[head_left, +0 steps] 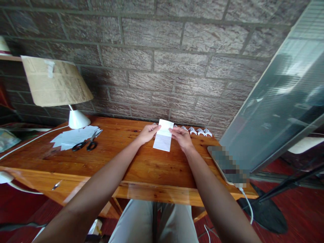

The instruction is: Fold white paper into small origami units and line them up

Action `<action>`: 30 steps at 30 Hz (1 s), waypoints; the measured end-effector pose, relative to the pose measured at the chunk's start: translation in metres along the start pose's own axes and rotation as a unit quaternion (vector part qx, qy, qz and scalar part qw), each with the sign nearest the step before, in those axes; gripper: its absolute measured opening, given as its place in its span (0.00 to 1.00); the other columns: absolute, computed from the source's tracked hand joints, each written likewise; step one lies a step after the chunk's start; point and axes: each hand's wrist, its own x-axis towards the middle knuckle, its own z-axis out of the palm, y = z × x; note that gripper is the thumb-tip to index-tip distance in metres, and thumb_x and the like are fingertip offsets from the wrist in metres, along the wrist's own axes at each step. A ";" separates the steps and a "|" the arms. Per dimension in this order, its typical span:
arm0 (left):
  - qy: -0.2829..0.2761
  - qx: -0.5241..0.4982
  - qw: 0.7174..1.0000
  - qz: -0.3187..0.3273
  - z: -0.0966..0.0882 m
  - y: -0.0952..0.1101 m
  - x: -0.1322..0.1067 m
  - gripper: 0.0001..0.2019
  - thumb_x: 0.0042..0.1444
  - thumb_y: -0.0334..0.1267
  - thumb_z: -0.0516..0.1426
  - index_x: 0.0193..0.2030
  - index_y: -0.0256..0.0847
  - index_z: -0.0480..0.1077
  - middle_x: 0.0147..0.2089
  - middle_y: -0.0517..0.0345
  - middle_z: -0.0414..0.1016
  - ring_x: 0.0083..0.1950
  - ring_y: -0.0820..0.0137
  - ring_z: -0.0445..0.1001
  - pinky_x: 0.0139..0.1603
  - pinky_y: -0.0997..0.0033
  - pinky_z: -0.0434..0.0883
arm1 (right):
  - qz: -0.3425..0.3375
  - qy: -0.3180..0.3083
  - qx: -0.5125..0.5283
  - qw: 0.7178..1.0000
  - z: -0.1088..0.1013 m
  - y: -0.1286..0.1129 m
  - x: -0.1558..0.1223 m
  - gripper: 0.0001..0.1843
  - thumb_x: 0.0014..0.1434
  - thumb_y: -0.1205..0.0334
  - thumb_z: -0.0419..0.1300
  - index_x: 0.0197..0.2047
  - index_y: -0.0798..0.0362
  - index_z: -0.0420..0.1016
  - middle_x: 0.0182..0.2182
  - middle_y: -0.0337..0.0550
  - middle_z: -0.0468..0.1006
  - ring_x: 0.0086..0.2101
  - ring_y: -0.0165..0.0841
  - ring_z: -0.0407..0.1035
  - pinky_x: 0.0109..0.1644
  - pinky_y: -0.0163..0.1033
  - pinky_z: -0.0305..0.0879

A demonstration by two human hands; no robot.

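A small white sheet of paper [163, 140] with a crease across its upper part is held up over the middle of the wooden table. Its left edge is pinched between the thumb and fingers of my left hand [149, 133]. On the opposite edge, my right hand [182, 137] grips the paper the same way, near the crease. Behind my right hand, several small folded white paper pieces [200, 132] stand in a row along the table's back edge; my hands hide part of that row.
Black-handled scissors [85, 145] lie over a pile of white paper sheets [73, 136] on the left. A lamp [79, 118] with a newsprint shade stands behind them. At the right edge of the wooden table [162, 170] lies a blurred-out device [229, 166] with a white cable.
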 end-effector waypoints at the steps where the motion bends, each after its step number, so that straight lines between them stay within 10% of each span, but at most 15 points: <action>1: 0.009 -0.010 1.000 -0.012 0.001 -0.001 0.001 0.21 0.46 0.56 0.62 0.34 0.38 0.77 0.30 0.55 0.79 0.33 0.64 0.77 0.35 0.67 0.72 | -0.002 -0.002 -0.004 1.000 0.000 0.001 0.000 0.17 0.38 0.53 0.73 0.30 0.50 0.78 0.29 0.38 0.81 0.33 0.32 0.74 0.44 0.40 0.70; 10: 0.054 -0.077 0.995 0.018 0.000 0.005 0.002 0.23 0.38 0.49 0.68 0.38 0.36 0.76 0.34 0.54 0.80 0.36 0.65 0.77 0.43 0.64 0.72 | 0.005 -0.023 -0.019 1.000 0.001 0.003 0.000 0.19 0.36 0.50 0.73 0.29 0.50 0.77 0.29 0.38 0.81 0.31 0.31 0.73 0.40 0.40 0.70; 19: 0.103 -0.028 0.993 0.044 0.000 0.002 0.003 0.19 0.47 0.55 0.62 0.26 0.38 0.72 0.22 0.63 0.70 0.25 0.73 0.69 0.28 0.73 0.66 | 0.011 -0.045 -0.028 0.999 0.007 0.003 -0.004 0.17 0.39 0.51 0.72 0.31 0.50 0.78 0.30 0.39 0.81 0.34 0.33 0.75 0.41 0.40 0.71; 30: 0.143 0.041 0.983 0.109 0.003 0.004 0.005 0.18 0.46 0.52 0.64 0.34 0.37 0.77 0.34 0.54 0.80 0.35 0.67 0.75 0.37 0.69 0.70 | 0.018 -0.017 -0.019 1.000 0.010 0.011 -0.002 0.17 0.38 0.53 0.73 0.31 0.50 0.78 0.27 0.38 0.79 0.27 0.30 0.71 0.35 0.38 0.71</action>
